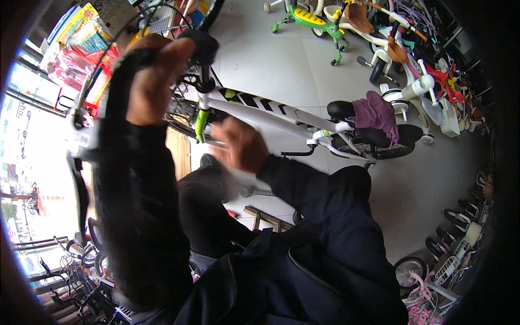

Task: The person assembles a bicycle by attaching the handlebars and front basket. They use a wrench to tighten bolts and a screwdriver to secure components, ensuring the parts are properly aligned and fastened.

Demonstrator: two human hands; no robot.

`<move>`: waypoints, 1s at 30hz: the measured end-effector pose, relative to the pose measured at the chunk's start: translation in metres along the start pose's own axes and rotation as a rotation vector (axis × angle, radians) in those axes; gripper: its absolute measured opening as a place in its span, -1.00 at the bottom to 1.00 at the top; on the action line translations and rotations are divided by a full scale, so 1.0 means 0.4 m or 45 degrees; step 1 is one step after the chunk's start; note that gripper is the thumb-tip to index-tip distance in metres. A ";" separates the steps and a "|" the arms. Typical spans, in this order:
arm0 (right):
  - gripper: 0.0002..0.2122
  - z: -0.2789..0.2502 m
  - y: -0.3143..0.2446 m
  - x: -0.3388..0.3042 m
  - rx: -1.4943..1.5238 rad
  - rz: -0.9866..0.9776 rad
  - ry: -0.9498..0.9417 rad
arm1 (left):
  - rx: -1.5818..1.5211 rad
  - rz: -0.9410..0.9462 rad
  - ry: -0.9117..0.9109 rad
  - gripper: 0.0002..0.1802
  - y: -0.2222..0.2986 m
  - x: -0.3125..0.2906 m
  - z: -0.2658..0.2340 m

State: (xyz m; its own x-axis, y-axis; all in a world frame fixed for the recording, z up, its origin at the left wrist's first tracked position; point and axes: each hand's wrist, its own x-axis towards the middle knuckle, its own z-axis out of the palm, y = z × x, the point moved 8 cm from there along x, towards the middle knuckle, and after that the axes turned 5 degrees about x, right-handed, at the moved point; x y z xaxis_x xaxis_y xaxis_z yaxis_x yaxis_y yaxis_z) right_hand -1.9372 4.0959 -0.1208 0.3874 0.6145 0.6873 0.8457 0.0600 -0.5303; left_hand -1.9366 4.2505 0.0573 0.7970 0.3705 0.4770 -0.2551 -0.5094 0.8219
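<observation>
- Right hand (242,145): fingers curled, blurred; whether they close on anything, I cannot tell.
- Fork (201,125): green, just beyond that hand's fingertips, to their left; the right hand is the nearer of the two. Contact is unclear.
- Left hand (149,89): raised, fingers bent, thumb toward the black stem (203,51); blur hides whether it grips the bar.
- The stem sits above the fork, so the two hands stand either side of the bike's front end, left one higher in view.
- Bike (281,110): white with black chevrons, beyond the hands; its long axis runs from the stem, upper left, down toward the right, slanting across the person's front.
- Front wheel (179,122): partly hidden, left of the fork.
- Saddle (340,110): black, at the far right end of the frame, a purple cloth (374,115) beside it.
- Floor (303,76): pale tiles; a wooden frame (260,216) near the knees.
- Farther out: a green ride-on toy (310,19) above, a pink bike (420,284) lower right.
</observation>
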 end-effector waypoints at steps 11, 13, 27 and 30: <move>-0.74 0.415 0.418 -1.124 -0.298 1.115 -1.244 | -0.439 0.428 -0.261 -0.62 0.040 0.047 -0.028; -0.75 0.439 0.432 -1.207 -0.349 1.040 -1.142 | -0.488 0.384 -0.137 -0.62 0.036 0.044 -0.045; -0.60 0.439 0.395 -1.058 -0.034 1.367 -1.527 | -0.632 0.339 -0.084 -0.64 0.036 0.042 -0.032; -0.58 0.460 0.309 -0.955 0.082 1.446 -1.631 | -0.368 0.445 0.091 -0.63 0.033 0.026 -0.023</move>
State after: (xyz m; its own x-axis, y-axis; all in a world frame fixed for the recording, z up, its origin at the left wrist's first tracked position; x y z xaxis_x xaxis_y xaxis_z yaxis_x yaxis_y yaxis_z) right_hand -2.0481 4.0133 -0.5401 0.1911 0.5560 -0.8089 0.3477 -0.8090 -0.4740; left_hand -1.9365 4.2546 0.0762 0.5990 0.2725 0.7530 -0.6521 -0.3796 0.6562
